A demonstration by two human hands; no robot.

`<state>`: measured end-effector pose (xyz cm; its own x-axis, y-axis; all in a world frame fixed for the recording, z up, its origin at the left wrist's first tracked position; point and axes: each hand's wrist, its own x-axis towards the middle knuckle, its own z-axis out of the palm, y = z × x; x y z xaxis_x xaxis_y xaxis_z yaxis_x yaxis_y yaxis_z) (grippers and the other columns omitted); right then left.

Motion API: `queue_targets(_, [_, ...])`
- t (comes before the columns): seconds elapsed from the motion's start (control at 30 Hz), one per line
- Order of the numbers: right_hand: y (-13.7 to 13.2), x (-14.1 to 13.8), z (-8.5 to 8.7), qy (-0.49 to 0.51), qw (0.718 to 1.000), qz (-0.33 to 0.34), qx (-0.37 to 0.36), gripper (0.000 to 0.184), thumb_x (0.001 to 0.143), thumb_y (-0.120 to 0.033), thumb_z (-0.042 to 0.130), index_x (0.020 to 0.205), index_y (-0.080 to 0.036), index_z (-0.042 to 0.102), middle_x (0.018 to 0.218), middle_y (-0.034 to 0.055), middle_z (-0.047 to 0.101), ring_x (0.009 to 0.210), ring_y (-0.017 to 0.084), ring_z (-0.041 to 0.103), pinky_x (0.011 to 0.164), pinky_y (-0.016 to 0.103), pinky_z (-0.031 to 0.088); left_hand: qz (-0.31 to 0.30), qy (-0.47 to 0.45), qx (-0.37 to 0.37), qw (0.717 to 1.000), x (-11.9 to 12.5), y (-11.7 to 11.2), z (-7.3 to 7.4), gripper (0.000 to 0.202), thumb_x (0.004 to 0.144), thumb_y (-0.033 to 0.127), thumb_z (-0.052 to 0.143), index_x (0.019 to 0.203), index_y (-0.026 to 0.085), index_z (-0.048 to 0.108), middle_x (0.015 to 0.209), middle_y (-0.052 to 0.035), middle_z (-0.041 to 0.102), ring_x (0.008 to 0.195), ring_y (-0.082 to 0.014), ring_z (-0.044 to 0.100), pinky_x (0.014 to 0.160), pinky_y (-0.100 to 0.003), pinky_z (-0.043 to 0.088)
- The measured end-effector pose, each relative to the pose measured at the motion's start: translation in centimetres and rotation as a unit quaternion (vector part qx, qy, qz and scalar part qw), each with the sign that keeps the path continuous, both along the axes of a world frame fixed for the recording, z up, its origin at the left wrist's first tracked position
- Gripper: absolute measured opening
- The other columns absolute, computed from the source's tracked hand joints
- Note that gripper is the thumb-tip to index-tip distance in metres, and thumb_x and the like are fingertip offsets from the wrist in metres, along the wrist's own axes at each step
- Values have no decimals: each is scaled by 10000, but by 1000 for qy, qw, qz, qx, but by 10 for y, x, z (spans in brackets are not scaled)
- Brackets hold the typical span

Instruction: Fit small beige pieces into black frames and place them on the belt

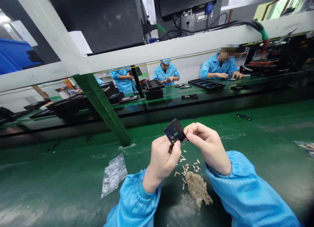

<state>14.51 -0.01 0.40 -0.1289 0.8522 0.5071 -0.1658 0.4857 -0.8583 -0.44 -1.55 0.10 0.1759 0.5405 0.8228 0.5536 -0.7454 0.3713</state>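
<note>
My left hand (164, 156) is closed on a flat black plastic part (174, 130) with small cutouts, held tilted above the green bench. At the part's right edge, the thumb and forefinger of my right hand (207, 142) are pinched together. Whatever lies between those fingertips is too small to make out. Below my hands, a heap of small tan strips (197, 187) lies on the bench, with several loose strips scattered at its far side. Clear plastic bags (114, 174) lie to the left of my left hand.
A green post (101, 109) rises left of my hands, under a white beam (171, 50). Beyond stand black trays (206, 84), and people in blue (218, 68) work there. A small black piece (244, 117) lies at the right; another bag (306, 147) is at the right edge.
</note>
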Motion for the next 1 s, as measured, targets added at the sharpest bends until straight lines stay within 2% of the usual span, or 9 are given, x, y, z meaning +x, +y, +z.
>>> queue_targets(0.13, [0, -1, 0, 6, 1000, 9, -15, 141, 806, -245, 622, 690, -193, 561, 732, -12, 572, 670, 116, 510, 623, 233, 415, -3, 4, 11, 1000, -1, 0, 3, 253, 819, 135, 464, 569, 165, 440, 510, 42, 399, 458, -72, 358, 458, -222, 274])
queue_targets(0.43, [-1, -2, -2, -3, 1000, -2, -4, 136, 811, -246, 619, 701, -193, 560, 720, -11, 573, 664, 119, 520, 617, 240, 424, -34, -12, -23, 999, -2, -1, 3, 239, 835, 159, 461, 598, 165, 497, 515, 40, 414, 464, -79, 380, 467, -224, 294])
queue_targets(0.8, [-5, -1, 4, -31, 999, -15, 5, 160, 802, -282, 608, 696, -187, 536, 683, 6, 569, 627, 137, 536, 583, 264, 445, -80, -72, -149, 983, -5, -2, 4, 242, 837, 233, 449, 632, 160, 556, 521, 25, 467, 472, -92, 427, 473, -225, 325])
queue_targets(1.0, [-8, -1, 6, -44, 998, -37, 13, 162, 796, -269, 597, 678, -185, 524, 669, 3, 556, 611, 132, 527, 579, 263, 452, -92, -80, -154, 980, -6, -2, 4, 293, 835, 253, 459, 559, 165, 505, 506, 30, 461, 467, -86, 416, 473, -222, 325])
